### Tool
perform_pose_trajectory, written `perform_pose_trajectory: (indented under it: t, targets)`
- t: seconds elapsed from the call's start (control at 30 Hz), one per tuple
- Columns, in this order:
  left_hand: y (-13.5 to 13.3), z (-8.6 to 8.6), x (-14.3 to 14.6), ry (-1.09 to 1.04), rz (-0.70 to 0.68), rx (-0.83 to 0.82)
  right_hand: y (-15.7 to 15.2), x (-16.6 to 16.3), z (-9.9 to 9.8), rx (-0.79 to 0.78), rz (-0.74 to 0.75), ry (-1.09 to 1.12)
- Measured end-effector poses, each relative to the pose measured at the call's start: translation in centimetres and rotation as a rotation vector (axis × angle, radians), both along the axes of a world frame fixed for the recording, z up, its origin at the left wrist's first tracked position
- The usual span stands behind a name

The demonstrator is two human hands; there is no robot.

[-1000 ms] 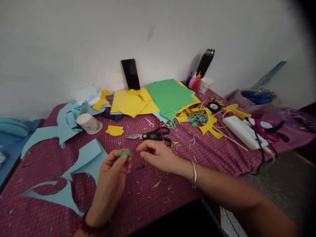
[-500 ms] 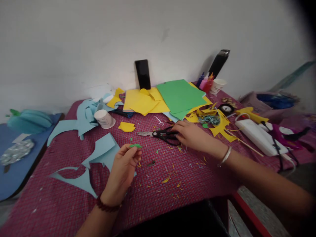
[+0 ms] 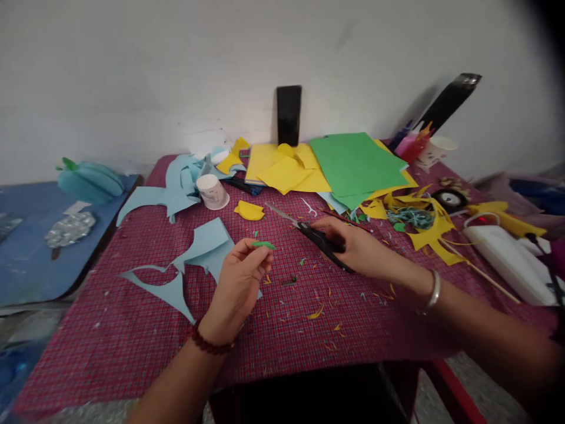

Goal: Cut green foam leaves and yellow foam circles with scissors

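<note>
Between the thumb and fingers of my left hand (image 3: 242, 282) is a small green piece of paper (image 3: 263, 245). My right hand (image 3: 353, 244) grips the black handles of a pair of scissors (image 3: 321, 240), whose blades point up and to the left. The blades look closed and sit apart from the green piece. Just beyond my left hand lies a folded yellow paper piece (image 3: 249, 211). A cut light blue sheet (image 3: 207, 244) rests to the left of that hand, partly hidden behind it.
Green sheets (image 3: 357, 165) and yellow sheets (image 3: 269, 168) lie at the back beneath a phone (image 3: 289, 115) leaning on the wall. A paper cup (image 3: 212, 192) stands upside down at left. Yellow scraps (image 3: 435, 227), a thin stick (image 3: 494, 280) and a white power strip (image 3: 507, 253) are at right.
My right hand has picked the scissors up off the tablecloth and tilted them. My left hand still pinches the green piece. The whole view has shifted, with the table's things appearing farther right.
</note>
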State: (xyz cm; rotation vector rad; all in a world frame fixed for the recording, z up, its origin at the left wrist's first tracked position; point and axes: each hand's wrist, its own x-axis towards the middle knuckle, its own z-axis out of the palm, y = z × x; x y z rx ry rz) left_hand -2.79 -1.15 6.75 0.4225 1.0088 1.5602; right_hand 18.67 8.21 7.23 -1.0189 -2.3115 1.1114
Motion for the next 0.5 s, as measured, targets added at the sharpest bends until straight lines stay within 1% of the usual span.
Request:
perform_pose_trajectory:
  t: [0.1, 0.2, 0.27, 0.37, 0.5]
  targets:
    - [-0.1, 0.5, 0.0, -0.025, 0.035, 0.030, -2.2, -0.8, 0.8, -0.300, 0.083, 0.180]
    - [-0.2, 1.1, -0.2, -0.042, 0.059, 0.059, -3.8, -1.5, 1.1, -0.469, 0.203, 0.305]
    - [-0.2, 1.6, -0.4, -0.048, 0.064, 0.068, -4.3, -2.0, 1.2, -0.547, 0.258, 0.380]
    - [-0.3, 2.0, -0.9, -0.044, 0.078, 0.077, -4.8, -2.9, 1.5, -0.628, 0.252, 0.393]
    - [-0.3, 2.0, -1.4, -0.020, 0.094, 0.073, -5.3, -4.0, 2.3, -0.613, 0.247, 0.306]
